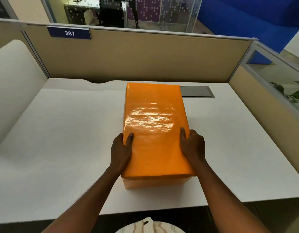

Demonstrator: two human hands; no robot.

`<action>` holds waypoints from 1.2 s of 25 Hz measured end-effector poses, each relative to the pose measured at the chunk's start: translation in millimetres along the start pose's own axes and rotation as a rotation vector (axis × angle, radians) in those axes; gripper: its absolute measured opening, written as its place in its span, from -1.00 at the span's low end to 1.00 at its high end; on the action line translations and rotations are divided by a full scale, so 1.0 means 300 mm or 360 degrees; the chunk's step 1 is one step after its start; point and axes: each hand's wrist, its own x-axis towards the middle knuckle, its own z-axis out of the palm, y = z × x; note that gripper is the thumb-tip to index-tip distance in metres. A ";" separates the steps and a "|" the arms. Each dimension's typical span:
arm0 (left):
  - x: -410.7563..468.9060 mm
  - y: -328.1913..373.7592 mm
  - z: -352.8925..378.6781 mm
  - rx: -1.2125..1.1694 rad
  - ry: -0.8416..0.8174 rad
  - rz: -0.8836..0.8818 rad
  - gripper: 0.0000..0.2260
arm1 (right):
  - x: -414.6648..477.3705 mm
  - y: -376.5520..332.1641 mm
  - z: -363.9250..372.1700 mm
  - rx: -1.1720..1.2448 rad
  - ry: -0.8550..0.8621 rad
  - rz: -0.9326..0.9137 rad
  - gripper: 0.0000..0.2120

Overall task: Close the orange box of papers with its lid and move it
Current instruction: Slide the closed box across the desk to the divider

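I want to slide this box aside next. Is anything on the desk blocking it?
Nothing visible does. The left hand and right hand already grip the lid of the orange box, and the white desk is bare on both sides; only a flush grey cable hatch lies behind it.

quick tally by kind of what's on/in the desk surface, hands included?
Orange box with its lid on: 1
Hands, left hand and right hand, each gripping a side: 2
Grey cable hatch set into the desk: 1
Total: 4
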 end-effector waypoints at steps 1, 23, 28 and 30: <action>0.007 -0.001 0.001 0.0004 0.0007 0.0000 -0.61 | 0.008 0.001 0.006 -0.0007 -0.0006 0.0004 -0.48; 0.259 0.048 -0.029 0.0490 0.0008 0.0112 -0.33 | 0.193 -0.006 0.031 -0.0173 -0.0547 -0.0047 -0.26; 0.482 0.121 0.032 0.0520 -0.0138 0.0170 -0.39 | 0.404 -0.135 0.128 -0.0198 -0.0596 -0.0311 -0.23; 0.528 0.129 0.042 0.0476 -0.0122 0.0183 -0.43 | 0.467 -0.158 0.164 -0.0223 -0.0623 -0.0345 -0.21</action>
